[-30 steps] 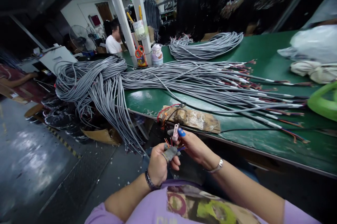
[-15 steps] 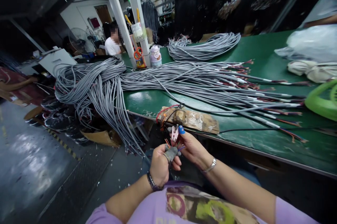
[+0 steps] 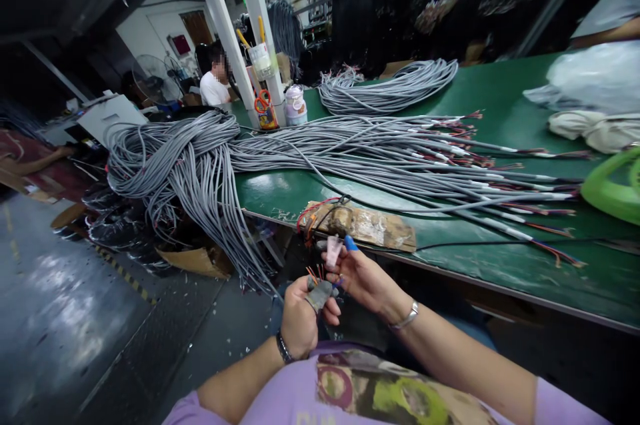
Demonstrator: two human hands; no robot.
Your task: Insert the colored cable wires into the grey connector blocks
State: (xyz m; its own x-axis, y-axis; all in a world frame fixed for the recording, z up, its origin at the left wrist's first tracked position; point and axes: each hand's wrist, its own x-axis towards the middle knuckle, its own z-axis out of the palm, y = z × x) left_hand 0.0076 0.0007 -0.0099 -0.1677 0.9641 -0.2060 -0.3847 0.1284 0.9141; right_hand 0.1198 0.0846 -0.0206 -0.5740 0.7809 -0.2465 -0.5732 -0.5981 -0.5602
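Observation:
My left hand, with a grey wrap on its thumb, is closed around a cable end whose thin coloured wires poke up past the fingers. Just right of it is my right hand, blue cover on the thumb tip. Its thumb and fingers are closed on a small pale pink clip-like piece, blurred at its edges. Its lower fingers are close to the wire tips; whether they touch is unclear. Behind the hands, a tape-covered cardboard piece with red and black leads lies on the table edge.
A long bundle of grey cables spans the green table and hangs off its left edge. A coiled bundle, a lidded cup, orange scissors and a green plastic object stand around it. Other people work farther off.
My left hand has shifted slightly left with its wires, apart from the pink piece. My right hand has turned a little, and the pink piece now shows broader.

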